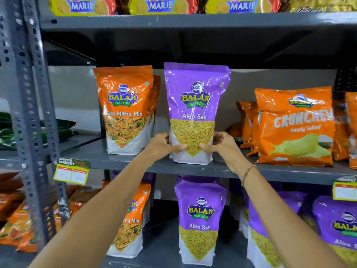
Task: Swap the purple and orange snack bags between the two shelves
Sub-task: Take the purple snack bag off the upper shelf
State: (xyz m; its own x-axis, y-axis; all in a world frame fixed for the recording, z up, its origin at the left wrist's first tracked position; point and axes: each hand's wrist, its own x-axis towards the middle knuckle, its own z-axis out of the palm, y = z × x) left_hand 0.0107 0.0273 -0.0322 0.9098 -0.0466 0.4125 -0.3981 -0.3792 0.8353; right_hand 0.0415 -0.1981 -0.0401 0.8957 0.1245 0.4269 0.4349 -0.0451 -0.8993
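Both forearms reach up from the bottom of the view toward the middle shelf (119,161). Thread bracelet (248,172) on the right wrist.

Lower shelf, nearest: a purple Aloo Sev bag (200,219) stands upright at centre, more purple bags (336,229) to its right. An orange Mix bag (133,219) stands left of it, partly hidden behind the left forearm (so both colours are on this shelf).

Left hand (164,147) and right hand (222,146) clasp the held purple bag (195,105) by its lower sides, thumbs across the front over the clear window, fingers wrapped round the edges. Both hands are closed on the bag. The bag is upright, label "Aloo Sev" facing out, its white base touching the front part of the middle shelf.

Just beside it to the left, apart by a narrow gap, an orange Mitha Mix bag (125,107) stands upright, with a second orange bag close behind it, only its edge visible. To the right, well apart, orange Crunchem packs (295,128) lean back in a row.

A yellow price tag (71,172) hangs from the middle shelf's front edge at left; another tag (344,190) at right (print unreadable).

Farthest up: Marie biscuit packs (160,5) line the top shelf. A grey perforated upright (25,113) runs down the left of the rack.
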